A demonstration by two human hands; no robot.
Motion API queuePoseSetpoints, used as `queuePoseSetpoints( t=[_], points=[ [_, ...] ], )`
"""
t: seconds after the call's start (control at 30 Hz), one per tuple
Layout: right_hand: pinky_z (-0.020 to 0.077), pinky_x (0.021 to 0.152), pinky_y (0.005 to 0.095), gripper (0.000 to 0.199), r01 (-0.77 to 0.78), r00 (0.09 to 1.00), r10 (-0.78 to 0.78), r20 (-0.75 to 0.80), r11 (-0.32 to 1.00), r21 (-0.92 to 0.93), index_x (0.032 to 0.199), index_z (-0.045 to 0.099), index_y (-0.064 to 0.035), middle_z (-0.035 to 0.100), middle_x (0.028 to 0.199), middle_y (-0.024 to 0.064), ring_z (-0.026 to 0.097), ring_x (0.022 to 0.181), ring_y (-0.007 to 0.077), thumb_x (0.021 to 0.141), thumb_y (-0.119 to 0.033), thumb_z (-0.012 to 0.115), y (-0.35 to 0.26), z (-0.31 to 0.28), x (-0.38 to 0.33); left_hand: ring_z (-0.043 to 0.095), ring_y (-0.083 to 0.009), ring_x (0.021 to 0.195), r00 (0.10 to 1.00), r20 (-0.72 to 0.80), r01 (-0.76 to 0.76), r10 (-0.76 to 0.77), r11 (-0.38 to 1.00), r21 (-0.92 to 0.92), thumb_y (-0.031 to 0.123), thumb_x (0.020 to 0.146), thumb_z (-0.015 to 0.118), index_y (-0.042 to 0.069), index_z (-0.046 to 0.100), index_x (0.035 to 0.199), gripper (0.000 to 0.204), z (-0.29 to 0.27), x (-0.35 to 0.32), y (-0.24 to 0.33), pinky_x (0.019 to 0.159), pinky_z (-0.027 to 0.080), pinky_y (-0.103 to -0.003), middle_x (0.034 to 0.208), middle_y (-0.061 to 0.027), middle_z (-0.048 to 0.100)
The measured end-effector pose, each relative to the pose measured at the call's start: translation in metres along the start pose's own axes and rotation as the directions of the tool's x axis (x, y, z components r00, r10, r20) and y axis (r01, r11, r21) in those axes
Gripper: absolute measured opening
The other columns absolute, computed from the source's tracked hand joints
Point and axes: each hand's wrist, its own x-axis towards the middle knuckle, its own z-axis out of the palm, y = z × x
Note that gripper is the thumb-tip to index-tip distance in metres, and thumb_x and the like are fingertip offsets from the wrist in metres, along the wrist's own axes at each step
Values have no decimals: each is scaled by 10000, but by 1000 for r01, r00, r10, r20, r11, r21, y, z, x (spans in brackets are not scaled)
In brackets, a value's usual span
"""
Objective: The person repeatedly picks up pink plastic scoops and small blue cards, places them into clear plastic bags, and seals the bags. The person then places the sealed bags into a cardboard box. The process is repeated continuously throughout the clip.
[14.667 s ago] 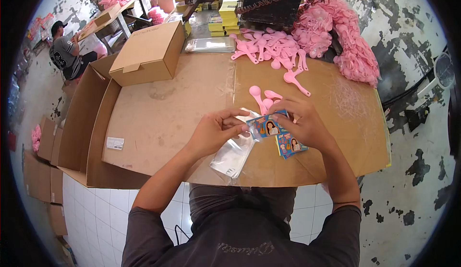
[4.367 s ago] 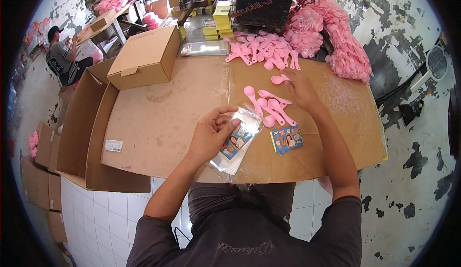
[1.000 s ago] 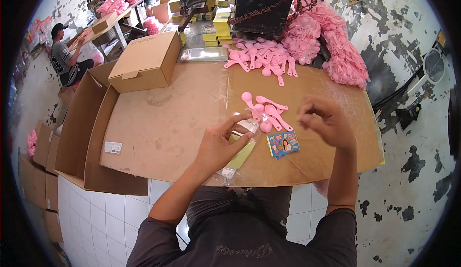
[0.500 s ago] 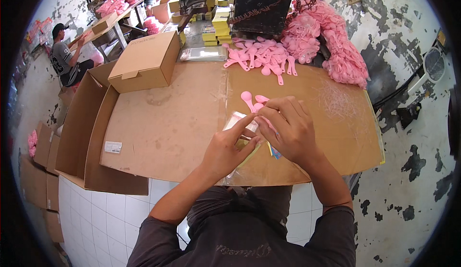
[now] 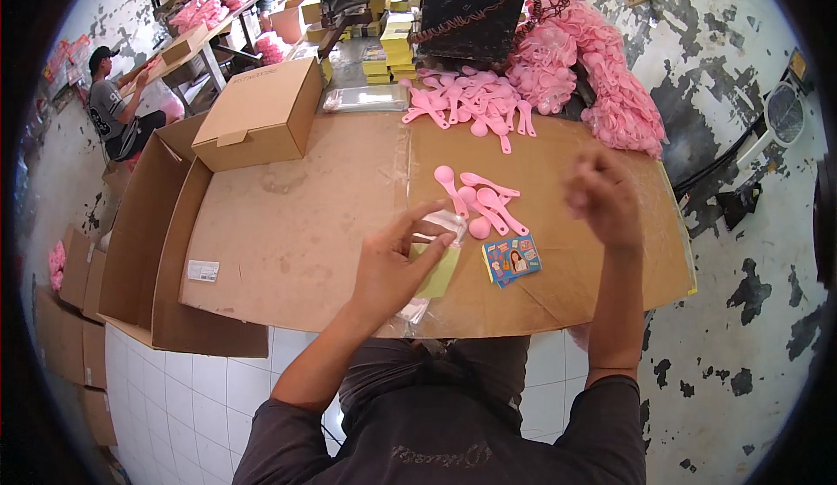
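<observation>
**Honestly, half of this is a blur**

So my right hand [image 5: 602, 197] is lifted over the cardboard-covered worktable [image 5: 296, 232] and smeared by motion; I can't tell if it's spread or pinching anything. My left hand [image 5: 397, 263] pinches a clear plastic sleeve with a yellow-green card inside [image 5: 438, 263], its lower end hidden behind my wrist. Just beside it lie a few loose pink plastic spoons [image 5: 479, 202] and a small stack of blue picture cards [image 5: 512, 258]. Further back sits a closed brown cardboard box [image 5: 261, 115] and a pile of flat clear bags [image 5: 366, 97].
</observation>
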Motion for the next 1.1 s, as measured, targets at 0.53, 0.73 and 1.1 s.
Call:
queuePoseSetpoints(
  t=[0.53, 0.73, 1.1],
  points=[
    [523, 872, 321, 356, -364, 900, 39, -435, 617, -698, 1294, 689, -17, 727, 1176, 108, 661, 994, 176, 967, -159, 697, 36, -15, -23, 736, -190, 1062, 995, 55, 96, -83, 941, -325, 10, 983, 714, -42, 686, 1083, 116, -3, 14, -8, 924, 587, -307, 1172, -165, 735],
    [520, 805, 270, 273, -116, 992, 123, -4, 921, -371, 1215, 703, -14, 704, 1077, 43, 647, 922, 100, 973, -137, 731, 60, 81, -23, 697, -184, 1122, 982, 177, 117, -61, 937, -328, 30, 985, 719, -30, 691, 1099, 132, 7, 16, -10, 999, 558, -330, 1193, -134, 711],
    [489, 721, 224, 110, -222, 974, 208, -89, 954, -201, 1078, 709, -9, 651, 953, -13, 597, 823, 45, 985, -66, 712, 73, 82, -18, 716, -124, 975, 968, 148, 223, -200, 961, -161, 74, 958, 774, -20, 726, 1153, 222, -18, 4, -10, 789, 627, -279, 1089, -87, 749]
  ],
)
